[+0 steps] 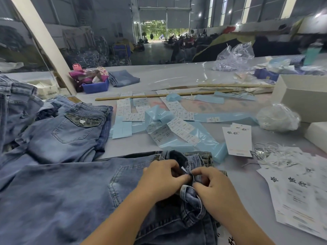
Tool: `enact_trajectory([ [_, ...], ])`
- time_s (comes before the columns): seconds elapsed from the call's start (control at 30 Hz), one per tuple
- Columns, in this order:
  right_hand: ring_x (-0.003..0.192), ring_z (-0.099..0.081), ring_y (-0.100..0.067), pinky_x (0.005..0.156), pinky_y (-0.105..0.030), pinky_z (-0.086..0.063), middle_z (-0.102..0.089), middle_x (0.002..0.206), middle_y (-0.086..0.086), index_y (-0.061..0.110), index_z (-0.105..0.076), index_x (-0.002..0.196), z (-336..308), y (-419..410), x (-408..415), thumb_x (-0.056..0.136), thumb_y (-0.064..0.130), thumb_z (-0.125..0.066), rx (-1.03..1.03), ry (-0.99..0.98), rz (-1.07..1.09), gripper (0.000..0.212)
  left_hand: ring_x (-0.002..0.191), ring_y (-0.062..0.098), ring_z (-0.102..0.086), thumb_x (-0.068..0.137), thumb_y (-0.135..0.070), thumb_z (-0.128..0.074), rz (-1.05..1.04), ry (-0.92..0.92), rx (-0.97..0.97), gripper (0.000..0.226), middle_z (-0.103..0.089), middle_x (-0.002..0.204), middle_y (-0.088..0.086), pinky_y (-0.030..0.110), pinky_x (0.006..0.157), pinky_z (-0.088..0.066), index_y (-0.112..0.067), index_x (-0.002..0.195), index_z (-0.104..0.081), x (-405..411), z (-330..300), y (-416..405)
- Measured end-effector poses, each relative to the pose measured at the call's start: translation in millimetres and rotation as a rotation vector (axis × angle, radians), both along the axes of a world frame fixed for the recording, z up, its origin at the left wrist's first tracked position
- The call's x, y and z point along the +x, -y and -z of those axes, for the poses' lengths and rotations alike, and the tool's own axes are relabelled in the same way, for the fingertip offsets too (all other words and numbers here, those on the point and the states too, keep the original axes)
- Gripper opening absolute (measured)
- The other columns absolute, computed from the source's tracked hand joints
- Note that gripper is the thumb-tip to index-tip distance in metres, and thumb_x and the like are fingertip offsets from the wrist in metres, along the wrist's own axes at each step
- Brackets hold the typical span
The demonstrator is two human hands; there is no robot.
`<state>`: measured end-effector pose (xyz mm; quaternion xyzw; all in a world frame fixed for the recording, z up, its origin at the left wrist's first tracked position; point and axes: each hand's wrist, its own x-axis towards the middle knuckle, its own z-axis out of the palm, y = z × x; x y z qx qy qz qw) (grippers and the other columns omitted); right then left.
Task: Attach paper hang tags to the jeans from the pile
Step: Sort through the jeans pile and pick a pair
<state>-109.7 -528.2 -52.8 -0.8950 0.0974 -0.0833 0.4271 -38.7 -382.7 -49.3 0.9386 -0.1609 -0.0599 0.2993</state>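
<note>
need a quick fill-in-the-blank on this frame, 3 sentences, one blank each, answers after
1. Both hands, the left hand and right hand, pinch the waistband of the ____ spread in front of the person.
2. The stack of white hang tags lies to the ____ of the hands.
3. The small bin at the far side of the table is ____ in colour.

Answers: jeans; right; blue

Garment factory floor: high grey shed with open roller door point(165, 16) far beyond the hands, stacked faded blue denim jeans point(70, 131) to their left, white printed paper hang tags point(238, 138) to their right.
</note>
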Motion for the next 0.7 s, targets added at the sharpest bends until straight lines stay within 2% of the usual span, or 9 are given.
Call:
enact_trajectory([
  [0.07,0.067,-0.053,-0.006,0.061,-0.024,-0.043,-0.055,0.074,0.009,0.048,-0.063,0.073,0.9,-1.5,1.1,0.078,0.01,-0.064,0.015,0.035,-0.042,0.039,0.067,0.006,-0.057,0.064,-0.078,-0.06,0.014,-0.147,-0.138,0.046,-0.058,0.062,-0.017,0.032,0.066,-0.046,-0.032,0.07,-0.059,2.0,-1.9,-3.9],
  [0.13,0.072,-0.054,-0.003,0.059,-0.015,-0.04,-0.057,0.075,0.012,0.051,-0.063,0.068,1.0,-2.9,4.5,0.079,0.009,-0.065,0.012,0.059,-0.06,0.043,0.061,0.004,-0.055,0.065,-0.072,-0.064,0.036,-0.17,-0.162,0.043,-0.059,0.061,-0.015,0.029,0.059,-0.043,-0.029,0.069,-0.061,2.8,-1.1,-6.6],
  [0.2,0.072,-0.056,0.001,0.059,-0.012,-0.04,-0.058,0.076,0.016,0.046,-0.065,0.063,0.7,-4.4,8.2,0.08,0.008,-0.065,0.021,0.065,-0.067,0.042,0.063,0.005,-0.056,0.079,-0.048,-0.07,0.015,-0.152,-0.202,0.024,-0.063,0.065,-0.011,0.035,0.064,-0.05,-0.025,0.072,-0.067,2.4,4.0,-7.5],
  [0.27,0.068,-0.055,0.001,0.056,-0.015,-0.038,-0.057,0.072,0.013,0.039,-0.066,0.061,1.5,-5.5,11.7,0.08,0.009,-0.066,0.013,0.048,-0.045,0.036,0.061,0.004,-0.054,0.086,-0.031,-0.068,-0.058,-0.152,-0.257,0.02,-0.062,0.062,-0.01,0.031,0.066,-0.049,-0.022,0.068,-0.067,2.0,11.1,-8.2],
  [0.43,0.064,-0.051,-0.004,0.065,-0.026,-0.043,-0.052,0.064,0.011,0.036,-0.061,0.072,-4.0,-5.4,15.1,0.079,0.035,-0.071,-0.124,-0.041,0.027,0.012,0.063,0.009,-0.057,0.082,-0.021,-0.069,-0.121,-0.359,-0.565,0.02,-0.063,0.064,-0.006,0.029,0.068,-0.046,-0.023,0.063,-0.067,-0.7,18.1,-18.5],
  [0.5,0.084,-0.051,-0.008,0.081,-0.034,-0.043,-0.055,0.08,0.015,0.037,-0.062,0.08,-7.6,-10.4,14.2,0.082,0.041,-0.065,-0.324,-0.062,0.052,0.005,0.067,0.014,-0.06,0.079,-0.021,-0.073,-0.12,-0.411,-0.657,0.013,-0.067,0.069,0.001,0.031,0.071,-0.047,-0.02,0.066,-0.071,-2.3,19.7,-28.7],
  [0.57,0.106,-0.042,-0.015,0.095,-0.038,-0.033,-0.051,0.104,0.016,0.04,-0.064,0.092,-9.5,-17.9,15.0,0.084,0.044,-0.06,-0.564,0.002,0.058,0.01,0.067,0.017,-0.061,0.075,-0.018,-0.076,-0.117,-0.441,-0.72,0.01,-0.068,0.07,0.007,0.031,0.07,-0.048,-0.016,0.066,-0.072,-2.7,22.1,-35.9],
  [0.63,0.117,-0.039,-0.02,0.108,-0.044,-0.025,-0.048,0.119,0.012,0.041,-0.064,0.106,-11.8,-23.7,19.2,0.085,0.046,-0.059,-0.617,0.041,-0.01,0.022,0.066,0.019,-0.059,0.066,-0.02,-0.074,-0.118,-0.442,-0.729,0.008,-0.066,0.068,0.009,0.03,0.068,-0.046,-0.014,0.064,-0.07,-3.3,22.4,-38.6],
  [0.7,0.118,-0.043,-0.02,0.109,-0.043,-0.028,-0.055,0.124,0.011,0.041,-0.057,0.122,-14.4,-25.8,24.7,0.087,0.047,-0.058,-0.538,-0.01,-0.1,0.035,0.064,0.019,-0.056,0.063,-0.021,-0.071,-0.115,-0.444,-0.727,0.008,-0.062,0.065,0.009,0.03,0.067,-0.044,-0.015,0.06,-0.068,-3.3,22.5,-39.7],
])
